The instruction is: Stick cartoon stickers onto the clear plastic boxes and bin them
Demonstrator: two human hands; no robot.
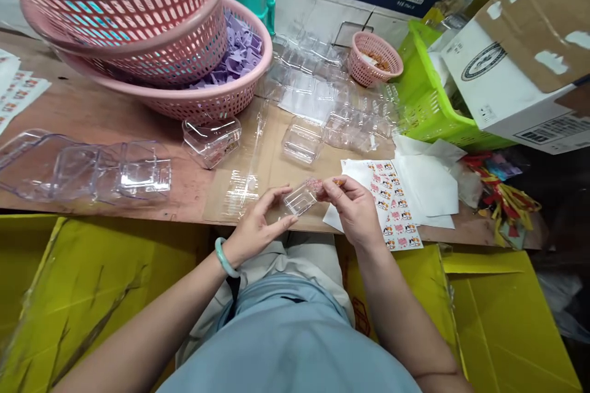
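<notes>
A small clear plastic case [300,198] is between my hands, above the front edge of the table. My left hand [260,224] holds its left end between thumb and fingers. My right hand [353,206] has thumb and fingers pinched at its right end, where a small pink and orange printed piece shows; I cannot make out whether that piece is stuck to the case. Under and beside my right hand lie sheets of cat and pink stickers [396,215]. Beyond my hands another clear case [303,140] sits on the cardboard.
Pink baskets [184,95] stand at the back left, one with purple pieces [237,46]. More clear cases [147,169] lie left and centre. A small pink basket [375,55], a green basket [415,92] and cartons [520,49] stand at the back right. Yellow boxes [115,282] flank my lap.
</notes>
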